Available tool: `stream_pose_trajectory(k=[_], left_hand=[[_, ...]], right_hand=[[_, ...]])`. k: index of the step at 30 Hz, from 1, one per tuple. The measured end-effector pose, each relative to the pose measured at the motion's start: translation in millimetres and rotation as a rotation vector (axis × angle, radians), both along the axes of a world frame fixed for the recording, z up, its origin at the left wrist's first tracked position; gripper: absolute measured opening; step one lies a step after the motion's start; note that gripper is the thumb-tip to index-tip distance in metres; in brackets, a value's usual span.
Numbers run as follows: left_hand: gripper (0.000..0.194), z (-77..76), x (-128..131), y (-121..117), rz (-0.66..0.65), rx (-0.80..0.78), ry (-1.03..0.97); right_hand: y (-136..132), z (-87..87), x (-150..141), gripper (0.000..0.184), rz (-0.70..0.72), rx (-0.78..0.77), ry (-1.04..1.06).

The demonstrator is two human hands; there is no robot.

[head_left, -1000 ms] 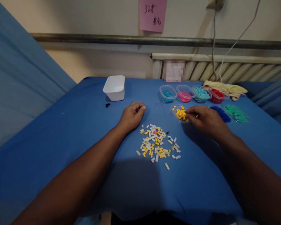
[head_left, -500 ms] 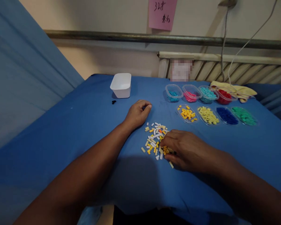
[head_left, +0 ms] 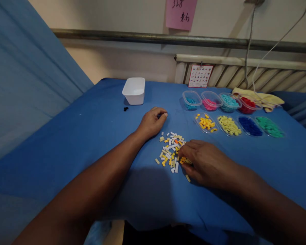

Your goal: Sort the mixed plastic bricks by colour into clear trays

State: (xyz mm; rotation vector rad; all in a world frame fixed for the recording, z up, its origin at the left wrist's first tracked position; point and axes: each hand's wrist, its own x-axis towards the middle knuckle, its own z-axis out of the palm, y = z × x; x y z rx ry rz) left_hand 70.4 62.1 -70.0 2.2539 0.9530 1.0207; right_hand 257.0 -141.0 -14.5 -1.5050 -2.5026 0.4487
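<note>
A loose pile of small building bricks (head_left: 172, 149), white, cream and yellow with one orange, lies on the blue cloth in front of me. At its right side is my right hand (head_left: 204, 161), bent over the pile with thumb and fingers closed around yellow bricks (head_left: 185, 160); the hand hides part of the heap. Beyond the pile on the left, my left hand (head_left: 153, 120) rests on the cloth, fingers loosely curled, with nothing seen in it. Nearest the right hand are a clear tub of yellow bricks (head_left: 206, 123) and another of pale yellow bricks (head_left: 229, 126).
Clear tubs of dark blue (head_left: 250, 126), green (head_left: 269, 127), teal (head_left: 191, 103), pink (head_left: 210, 103), turquoise (head_left: 228, 102) and red bricks (head_left: 248, 104) stand at the right. A white bin (head_left: 134, 92) is farther left, near small black pieces (head_left: 125, 109). A yellow cloth (head_left: 260, 98) lies behind.
My right hand has moved from the tub of yellow bricks, down and left to the pile, where it has closed slightly. My left hand stays put. The whole view has shifted a little.
</note>
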Motion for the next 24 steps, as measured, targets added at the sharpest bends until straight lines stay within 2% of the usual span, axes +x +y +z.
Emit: stream_pose_trajectory(k=[2, 8, 14, 18, 24], left_hand=[[0.02, -0.1, 0.0, -0.2, 0.005, -0.008, 0.006], [0.02, -2.0, 0.0, 1.4, 0.008, -0.012, 0.01], [0.02, -0.9, -0.2, 1.3, 0.003, -0.002, 0.017], [0.02, -0.3, -0.1, 1.4, 0.005, 0.005, 0.032], [0.021, 0.0, -0.2, 0.4, 0.003, -0.01, 0.03]], right_hand=[[-0.2, 1.7, 1.1, 0.006, -0.002, -0.006, -0.028], [-1.4, 1.8, 0.5, 0.014, 0.063, -0.001, -0.066], [2.6, -3.0, -5.8, 0.019, 0.092, 0.113, -0.185], [4.0, -6.5, -7.7, 0.014, 0.069, 0.179, -0.249], [1.3, -7.1, -5.0, 0.014, 0.07, 0.187, -0.243]])
